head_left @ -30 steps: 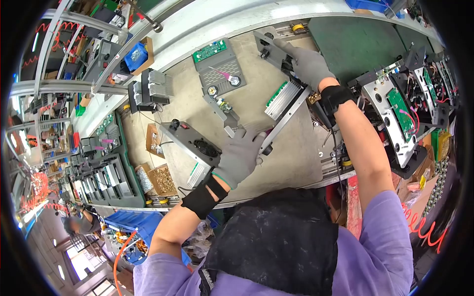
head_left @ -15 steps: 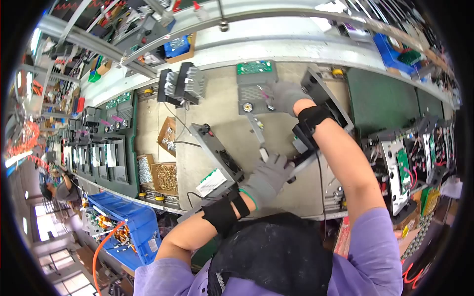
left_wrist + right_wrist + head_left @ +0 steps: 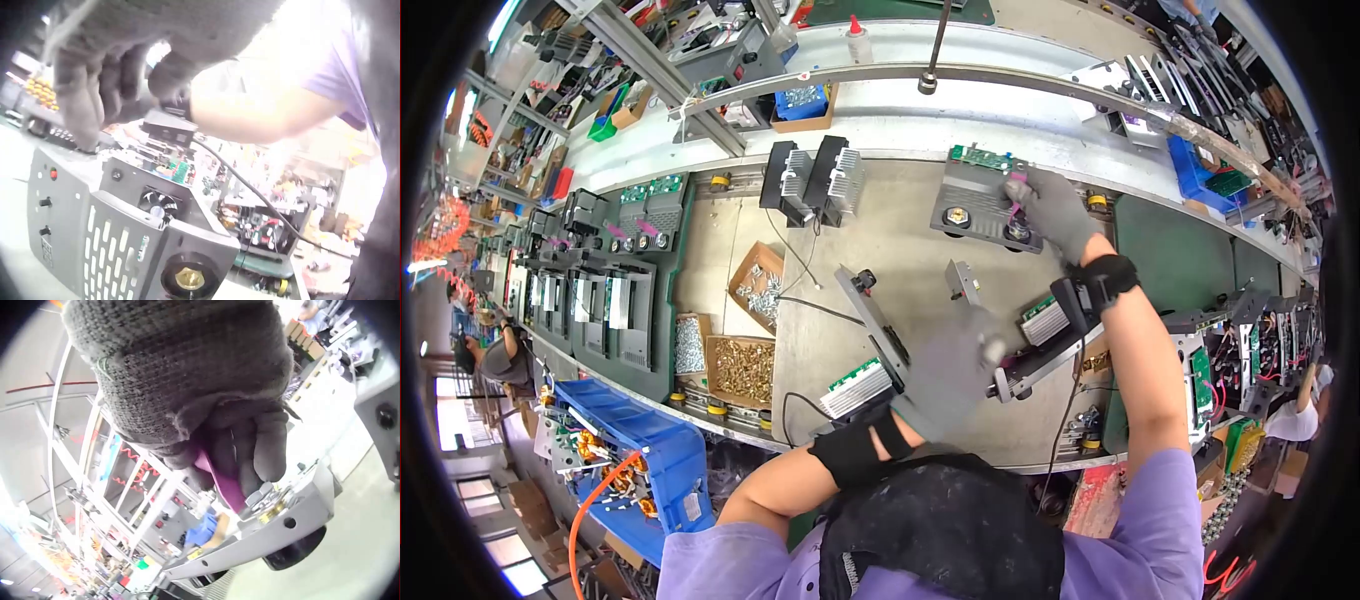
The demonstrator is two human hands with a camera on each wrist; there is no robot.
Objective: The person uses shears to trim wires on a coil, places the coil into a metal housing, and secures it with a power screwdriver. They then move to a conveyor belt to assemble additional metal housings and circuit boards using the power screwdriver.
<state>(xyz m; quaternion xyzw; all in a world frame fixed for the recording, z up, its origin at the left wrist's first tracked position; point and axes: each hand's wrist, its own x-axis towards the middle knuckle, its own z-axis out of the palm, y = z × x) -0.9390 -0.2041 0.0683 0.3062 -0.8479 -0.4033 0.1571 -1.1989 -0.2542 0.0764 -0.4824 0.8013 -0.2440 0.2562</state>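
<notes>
The right glove (image 3: 1055,215), its fingers curled, pinches a pink-sleeved wire (image 3: 228,487) at the grey vented panel (image 3: 980,205). That panel carries a green board (image 3: 985,156) and round sockets with metal nuts; in the right wrist view it is tilted. Lower down, the blurred left glove (image 3: 950,370) hovers between two upright grey frames, the left one (image 3: 875,325) and the right one (image 3: 1050,360). Its fingers hang loosely curled in the left wrist view, with nothing seen between them. A small metal bracket (image 3: 962,282) stands beyond the left hand.
Two black-and-silver heatsink blocks (image 3: 834,185) stand at the back left. Boxes of brass screws (image 3: 740,368) and silver screws (image 3: 690,345) lie left, near loose black cables. A green mat (image 3: 630,330) with grey units is farther left; more assemblies stand right. A metal rail (image 3: 1050,75) crosses above.
My right hand has moved from the right-hand frame to the grey panel and taken the pink-sleeved wire. The panel now sits turned. My left hand has come away from the right frame's lower end.
</notes>
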